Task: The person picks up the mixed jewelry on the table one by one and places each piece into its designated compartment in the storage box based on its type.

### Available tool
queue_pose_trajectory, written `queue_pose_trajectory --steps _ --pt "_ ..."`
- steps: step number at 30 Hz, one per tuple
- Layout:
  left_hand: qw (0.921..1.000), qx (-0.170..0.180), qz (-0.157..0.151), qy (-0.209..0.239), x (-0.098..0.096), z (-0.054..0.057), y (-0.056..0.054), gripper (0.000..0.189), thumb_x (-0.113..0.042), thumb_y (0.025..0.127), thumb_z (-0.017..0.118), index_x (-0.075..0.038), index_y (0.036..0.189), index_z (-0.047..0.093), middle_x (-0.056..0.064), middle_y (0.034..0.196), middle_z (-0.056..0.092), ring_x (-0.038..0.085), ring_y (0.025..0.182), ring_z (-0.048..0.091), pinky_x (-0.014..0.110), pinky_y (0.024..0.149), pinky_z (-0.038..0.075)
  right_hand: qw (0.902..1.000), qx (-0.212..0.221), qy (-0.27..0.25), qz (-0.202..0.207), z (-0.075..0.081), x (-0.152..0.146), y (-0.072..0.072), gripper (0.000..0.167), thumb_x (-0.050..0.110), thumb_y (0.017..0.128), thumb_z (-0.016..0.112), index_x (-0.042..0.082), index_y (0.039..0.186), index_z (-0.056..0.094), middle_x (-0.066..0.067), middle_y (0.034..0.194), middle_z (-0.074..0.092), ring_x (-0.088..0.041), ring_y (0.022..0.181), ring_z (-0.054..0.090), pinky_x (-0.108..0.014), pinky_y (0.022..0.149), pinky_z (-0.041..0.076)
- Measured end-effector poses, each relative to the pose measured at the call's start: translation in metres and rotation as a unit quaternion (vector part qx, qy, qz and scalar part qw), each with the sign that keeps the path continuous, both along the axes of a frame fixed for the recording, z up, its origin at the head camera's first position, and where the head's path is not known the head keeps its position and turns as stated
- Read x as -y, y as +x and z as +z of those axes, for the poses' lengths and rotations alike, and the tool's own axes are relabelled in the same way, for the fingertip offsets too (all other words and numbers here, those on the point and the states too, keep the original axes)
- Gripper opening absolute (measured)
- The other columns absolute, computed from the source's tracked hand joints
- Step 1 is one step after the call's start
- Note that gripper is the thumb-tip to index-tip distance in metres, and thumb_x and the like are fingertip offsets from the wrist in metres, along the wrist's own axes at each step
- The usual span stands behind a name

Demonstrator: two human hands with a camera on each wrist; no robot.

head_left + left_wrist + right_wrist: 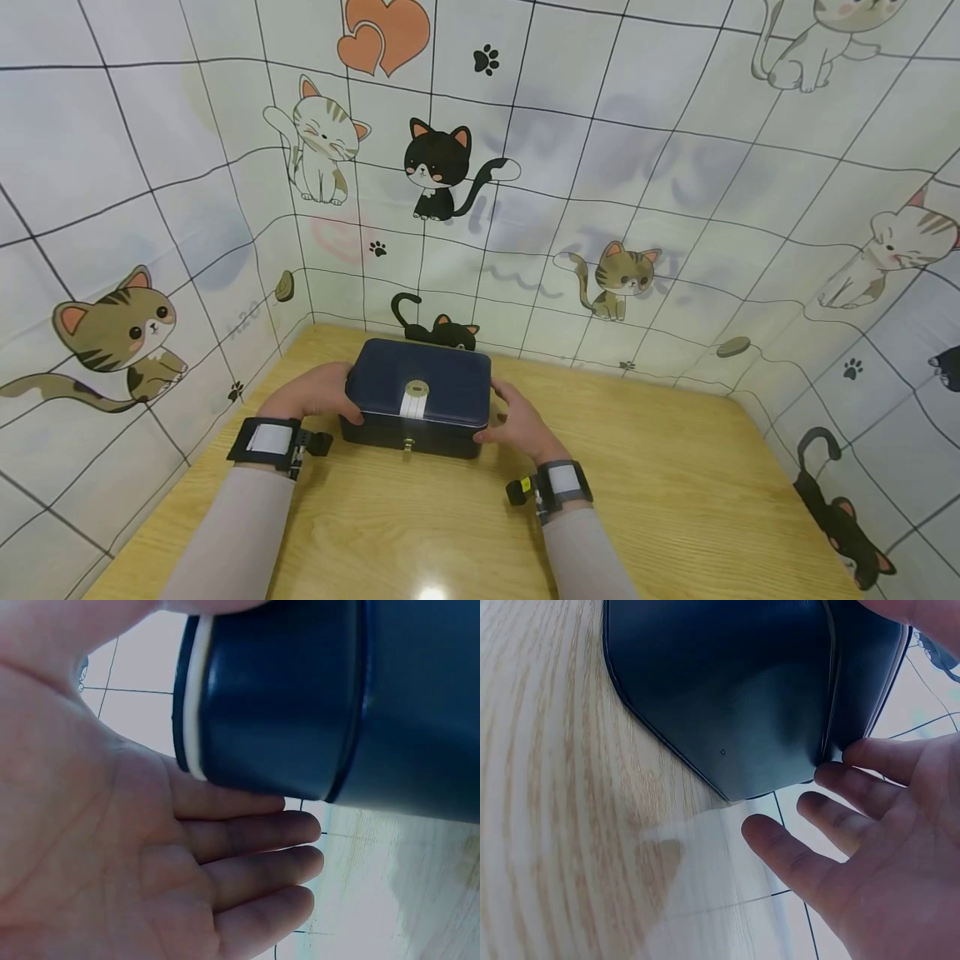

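Note:
A navy blue leather-look box [423, 379] with rounded corners sits on the wooden table, its lid down. On the lid lies a round gold badge [417, 389] above a white patch, and a small metal clasp [408, 446] hangs at the front. My left hand [318, 393] holds the box's left end, thumb at the front corner; in the left wrist view its other fingers [262, 832] extend below the box. Gripping the right end is my right hand [521, 421], thumb near the front corner. In the right wrist view, index and middle fingertips [832, 776] meet the lid's edge.
Behind the table [637, 467] and along both sides hangs a white gridded cloth [540, 250] printed with cats. The box stands near the back left corner of the table. Each wrist wears a strapped camera band.

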State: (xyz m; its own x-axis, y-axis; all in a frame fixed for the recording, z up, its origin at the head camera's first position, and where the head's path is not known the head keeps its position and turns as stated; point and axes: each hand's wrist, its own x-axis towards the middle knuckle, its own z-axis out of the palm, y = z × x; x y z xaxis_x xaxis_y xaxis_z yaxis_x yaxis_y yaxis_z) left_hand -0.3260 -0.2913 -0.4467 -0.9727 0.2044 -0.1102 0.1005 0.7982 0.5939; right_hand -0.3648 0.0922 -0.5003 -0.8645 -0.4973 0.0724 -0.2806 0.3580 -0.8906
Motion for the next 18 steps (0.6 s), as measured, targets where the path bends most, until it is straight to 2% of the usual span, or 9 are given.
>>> queue_pose_trajectory --steps 11,18 --pt "1.0 0.002 0.0 -0.002 -0.0015 0.0014 -0.0007 0.085 -0.027 0.057 0.095 0.002 0.129 0.06 0.013 0.118 0.071 0.026 0.1 0.065 0.049 0.094 0.055 0.9999 0.006 0.01 -0.011 0.002 -0.0013 0.0017 0.115 0.018 0.071 0.096 0.01 0.166 0.032 -0.013 0.174 0.031 -0.04 0.161 0.028 -0.058 0.121 0.04" --pt "1.0 0.006 0.003 -0.007 -0.0016 0.0003 -0.0006 0.084 -0.028 0.057 0.095 0.002 0.128 0.06 0.013 0.116 0.071 0.026 0.098 0.064 0.048 0.092 0.055 0.9999 0.006 0.014 -0.002 0.0015 -0.0024 0.0019 0.116 0.019 0.072 0.096 0.009 0.167 0.03 -0.014 0.175 0.029 -0.04 0.162 0.027 -0.059 0.122 0.04"
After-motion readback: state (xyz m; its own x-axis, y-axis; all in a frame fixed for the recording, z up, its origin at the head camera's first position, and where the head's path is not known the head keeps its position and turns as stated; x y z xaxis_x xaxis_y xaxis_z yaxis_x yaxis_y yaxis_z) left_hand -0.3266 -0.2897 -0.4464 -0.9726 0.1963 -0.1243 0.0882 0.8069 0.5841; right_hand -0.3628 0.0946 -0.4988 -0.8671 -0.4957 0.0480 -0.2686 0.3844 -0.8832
